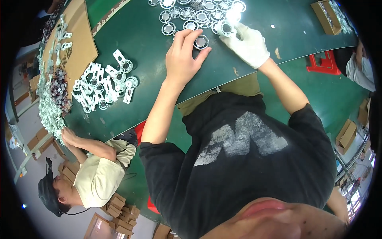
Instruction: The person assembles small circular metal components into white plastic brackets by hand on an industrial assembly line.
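Observation:
My bare left hand rests on the dark green table, and its thumb and fingertips pinch a round silver spoked part. My right hand, in a white glove, grips another round silver part just to the right. Both hands sit at the near edge of several more such discs, laid flat in rows toward the far side of the table. Glare washes out the discs beside the glove.
A heap of white brackets with ring ends lies to the left, next to a cardboard sheet. A co-worker in a cream shirt handles parts at the left edge. A cardboard box and red stool are at right.

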### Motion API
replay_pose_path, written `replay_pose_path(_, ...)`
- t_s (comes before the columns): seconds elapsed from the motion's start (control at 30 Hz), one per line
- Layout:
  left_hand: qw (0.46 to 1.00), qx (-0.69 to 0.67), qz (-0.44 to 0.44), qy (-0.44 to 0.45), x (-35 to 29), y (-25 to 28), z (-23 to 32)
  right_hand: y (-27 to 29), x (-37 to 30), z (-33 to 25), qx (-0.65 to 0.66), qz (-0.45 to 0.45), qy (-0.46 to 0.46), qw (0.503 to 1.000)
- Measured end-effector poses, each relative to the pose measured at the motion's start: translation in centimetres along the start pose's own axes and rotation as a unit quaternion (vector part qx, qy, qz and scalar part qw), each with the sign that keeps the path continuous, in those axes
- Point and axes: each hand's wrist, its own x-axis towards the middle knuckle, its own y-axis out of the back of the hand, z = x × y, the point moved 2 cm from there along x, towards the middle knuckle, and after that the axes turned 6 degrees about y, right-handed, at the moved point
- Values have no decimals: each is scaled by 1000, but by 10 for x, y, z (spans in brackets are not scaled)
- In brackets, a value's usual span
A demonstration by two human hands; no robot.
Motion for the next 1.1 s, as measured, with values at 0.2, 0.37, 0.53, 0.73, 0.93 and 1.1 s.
replay_pose_path(0.2, 998, -19, -56, 30, 2, 0, -2, 11, 40, -27, -46, -25, 106, 993)
replay_pose_path(0.37, 996, -2, -94, 8, 11, 1, 0, -5, 78, -41, 17, -12, 186, 982)
replay_pose_path(0.53, 993, -70, -89, 39, 12, 3, -5, -9, 82, -29, 35, 40, 318, 947)
replay_pose_path(0.73, 989, -132, -24, 59, 9, 8, -11, 1, 81, -34, 47, 14, 264, 963)
replay_pose_path(0.93, 991, -123, 55, 23, 16, 22, -15, 6, 74, -44, -16, 28, 290, 957)
replay_pose_path(1.1, 988, -29, 142, -47, 31, 54, -13, 6, 67, -73, -245, 0, 273, 930)
